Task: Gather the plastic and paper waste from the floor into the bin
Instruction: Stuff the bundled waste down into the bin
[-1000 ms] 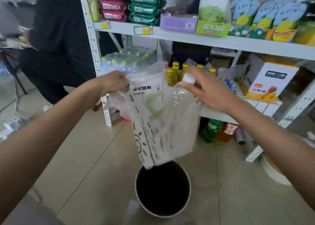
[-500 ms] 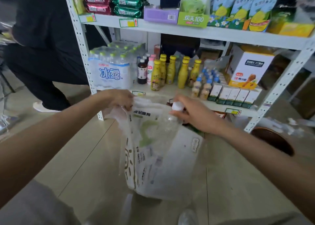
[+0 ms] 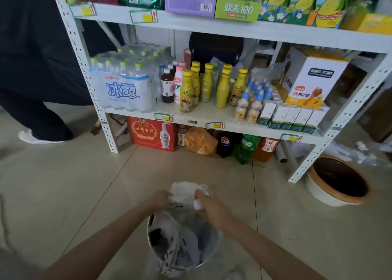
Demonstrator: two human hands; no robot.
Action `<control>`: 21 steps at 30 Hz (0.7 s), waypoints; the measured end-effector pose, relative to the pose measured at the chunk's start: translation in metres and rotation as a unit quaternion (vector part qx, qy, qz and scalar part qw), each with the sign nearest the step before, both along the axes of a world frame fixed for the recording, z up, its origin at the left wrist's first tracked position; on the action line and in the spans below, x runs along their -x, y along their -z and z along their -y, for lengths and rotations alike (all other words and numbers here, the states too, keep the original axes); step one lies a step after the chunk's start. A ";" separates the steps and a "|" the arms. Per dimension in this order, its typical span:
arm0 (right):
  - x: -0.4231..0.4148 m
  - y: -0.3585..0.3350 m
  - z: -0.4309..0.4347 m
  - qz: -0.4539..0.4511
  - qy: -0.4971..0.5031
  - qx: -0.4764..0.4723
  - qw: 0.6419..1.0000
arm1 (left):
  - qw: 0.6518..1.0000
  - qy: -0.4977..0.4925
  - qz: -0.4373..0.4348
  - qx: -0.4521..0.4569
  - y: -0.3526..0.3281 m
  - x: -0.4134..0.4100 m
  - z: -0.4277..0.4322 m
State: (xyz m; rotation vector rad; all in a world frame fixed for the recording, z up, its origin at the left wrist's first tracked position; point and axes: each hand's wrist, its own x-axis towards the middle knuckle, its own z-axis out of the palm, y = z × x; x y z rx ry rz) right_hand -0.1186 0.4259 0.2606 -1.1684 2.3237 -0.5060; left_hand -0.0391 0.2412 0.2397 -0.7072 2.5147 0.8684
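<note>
Plastic, crumpled and white with dark print, fills the scene between both hands: the bag [image 3: 180, 243] hangs down into the bin [image 3: 152, 250], its bunched top held above the rim. The left hand [image 3: 159, 199] has its fingers closed on the bunched plastic at the left; just beside it, the right hand [image 3: 209, 208] grips the same bundle, fingers curled on a white wad. I judge this load almost delivered: the bag's lower part sits inside the bin, and letting go remains. Well to the right of the fingers, loose white scraps [image 3: 360, 150] lie on the floor behind a second, dark-lined bin [image 3: 314, 186], so gathering is unfinished. Count: two hands, one bag, two bins, several scraps.
</note>
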 end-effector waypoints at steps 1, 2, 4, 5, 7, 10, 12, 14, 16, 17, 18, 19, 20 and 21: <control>0.001 0.010 -0.002 0.000 0.002 0.005 1.000 | 1.000 0.016 0.002 -0.010 0.013 -0.002 0.000; 0.003 0.019 -0.002 0.003 0.008 0.020 1.000 | 0.999 0.023 0.025 -0.003 0.032 -0.005 -0.001; 0.007 0.037 -0.001 0.029 0.025 0.076 0.996 | 0.998 0.023 0.063 0.018 0.071 -0.012 -0.004; 0.011 0.047 0.000 0.044 0.030 0.093 0.994 | 0.997 0.010 0.068 0.025 0.083 -0.014 -0.007; 0.017 0.063 0.008 0.061 0.031 0.077 0.995 | 0.997 -0.016 0.068 0.039 0.104 -0.013 -0.012; 0.018 0.081 0.024 0.077 0.026 0.003 0.997 | 0.993 -0.013 0.103 0.051 0.119 -0.010 -0.016; 0.015 0.096 0.031 0.077 0.022 -0.019 0.997 | 0.991 -0.011 0.122 0.053 0.126 -0.007 -0.015; 0.010 0.108 0.031 0.084 0.014 -0.039 0.996 | 0.989 -0.014 0.134 0.052 0.134 -0.007 -0.013; 0.003 0.118 0.028 0.106 0.026 -0.046 0.993 | 0.990 -0.013 0.139 0.033 0.141 -0.012 -0.012; 0.000 0.122 0.027 0.112 0.027 -0.050 0.992 | 0.990 -0.018 0.137 0.023 0.143 -0.015 -0.012; -0.003 0.127 0.028 0.112 0.022 -0.055 0.992 | 0.990 -0.023 0.136 0.020 0.147 -0.018 -0.010; -0.006 0.129 0.031 0.107 0.014 -0.061 0.992 | 0.990 -0.029 0.137 0.015 0.147 -0.021 -0.011; -0.010 0.134 0.034 0.100 0.007 -0.058 0.993 | 0.989 -0.034 0.141 0.009 0.149 -0.023 -0.011; -0.014 0.138 0.038 0.097 0.000 -0.062 0.993 | 0.989 -0.037 0.144 0.004 0.148 -0.025 -0.012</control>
